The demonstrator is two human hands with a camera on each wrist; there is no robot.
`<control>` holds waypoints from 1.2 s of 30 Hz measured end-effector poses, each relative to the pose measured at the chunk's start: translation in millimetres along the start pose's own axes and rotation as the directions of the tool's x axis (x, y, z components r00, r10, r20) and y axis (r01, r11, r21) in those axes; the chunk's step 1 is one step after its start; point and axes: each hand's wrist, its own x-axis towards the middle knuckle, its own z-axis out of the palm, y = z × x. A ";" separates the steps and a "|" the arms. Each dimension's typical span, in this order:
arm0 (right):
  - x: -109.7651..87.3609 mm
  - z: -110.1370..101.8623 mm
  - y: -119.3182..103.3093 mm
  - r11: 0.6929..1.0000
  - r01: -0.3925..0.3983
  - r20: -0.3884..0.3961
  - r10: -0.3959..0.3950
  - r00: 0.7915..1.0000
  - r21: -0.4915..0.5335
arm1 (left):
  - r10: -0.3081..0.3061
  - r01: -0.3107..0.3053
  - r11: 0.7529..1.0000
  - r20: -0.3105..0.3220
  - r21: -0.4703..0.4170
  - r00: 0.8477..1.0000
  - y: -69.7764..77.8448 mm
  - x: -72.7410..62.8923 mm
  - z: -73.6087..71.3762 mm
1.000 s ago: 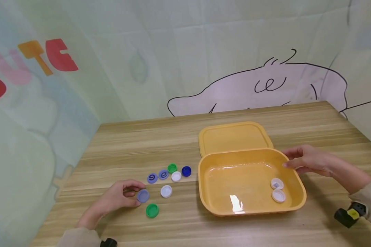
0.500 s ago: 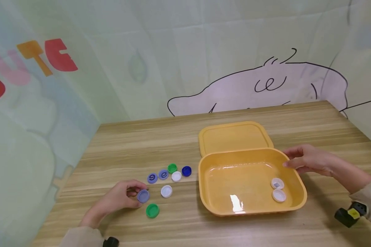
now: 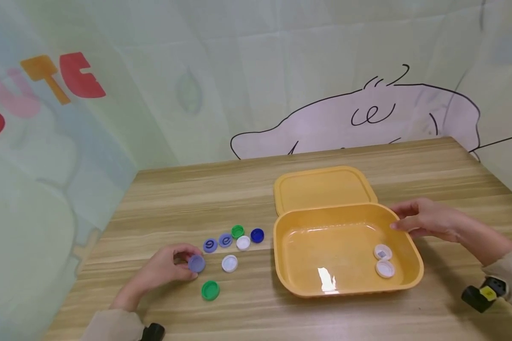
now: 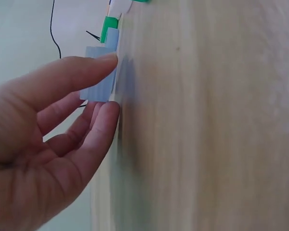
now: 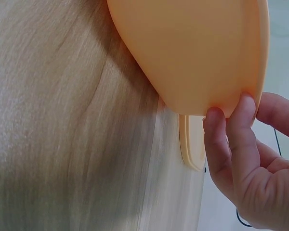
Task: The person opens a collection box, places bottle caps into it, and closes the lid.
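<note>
My left hand point(image 3: 166, 265) pinches a light purple-blue bottle cap point(image 3: 196, 263) between thumb and fingers, close over the table. In the left wrist view that bottle cap point(image 4: 97, 79) appears edge-on, partly behind the thumb. Around it lie a green cap point(image 3: 210, 290), a white cap point(image 3: 229, 263) and two purple-blue caps with dark marks, one of them a marked cap point(image 3: 210, 245). On the right, my right hand point(image 3: 426, 220) holds the corner of a yellow plastic box point(image 3: 345, 291); in the right wrist view its fingertips press the box wall point(image 5: 197, 57). Two white caps point(image 3: 385, 269) lie inside the box.
A yellow lid point(image 3: 324, 189) lies flat behind the box. Farther back in the cap group are another green cap point(image 3: 237, 231), a second white cap point(image 3: 243, 243) and a dark blue cap point(image 3: 257, 235). A printed cloth point(image 3: 187, 85) hangs beyond the wooden table point(image 3: 187, 189).
The purple-blue cap in my left hand has risen slightly and tilted, with the fingers now closer around it. My right hand and the box stay where they were.
</note>
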 end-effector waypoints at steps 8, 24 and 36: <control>0.0 -0.4 -1.7 1.000 0.006 0.008 -0.006 1.000 -0.001 | -0.057 0.056 0.998 -0.042 -0.020 0.998 11.0 0.4 0.4; 0.9 -1.0 -0.7 1.000 0.012 0.015 -0.012 1.000 0.012 | -0.072 0.072 0.997 -0.050 0.004 0.996 36.5 8.9 10.2; 0.0 -1.2 1.0 1.000 0.007 0.014 -0.008 1.000 0.023 | -0.095 0.095 0.995 -0.018 0.018 0.995 61.2 23.4 20.8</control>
